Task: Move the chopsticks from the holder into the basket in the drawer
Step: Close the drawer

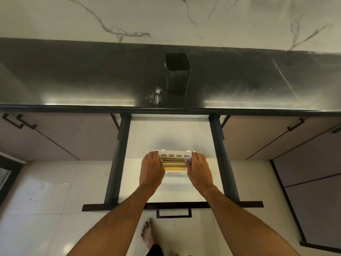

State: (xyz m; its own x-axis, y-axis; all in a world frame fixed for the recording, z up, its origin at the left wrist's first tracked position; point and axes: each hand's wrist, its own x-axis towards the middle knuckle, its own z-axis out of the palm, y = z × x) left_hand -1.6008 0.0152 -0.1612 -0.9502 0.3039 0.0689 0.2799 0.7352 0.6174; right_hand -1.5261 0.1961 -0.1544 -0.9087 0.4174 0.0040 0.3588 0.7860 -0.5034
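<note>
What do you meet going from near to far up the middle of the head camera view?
Bare foot → black drawer handle → white slotted basket holding wooden chopsticks → dark glossy countertop → empty dark square holder → white marble wall.

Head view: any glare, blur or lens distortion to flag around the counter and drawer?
Head view: a bright glare strip runs along the front of the dark countertop, broken by a shadow below the holder; wide-angle bending curves the counter edge; the image is soft overall; a soft shadow falls on the drawer floor behind the basket; the chopsticks read clearly between left hand and right hand.
</note>
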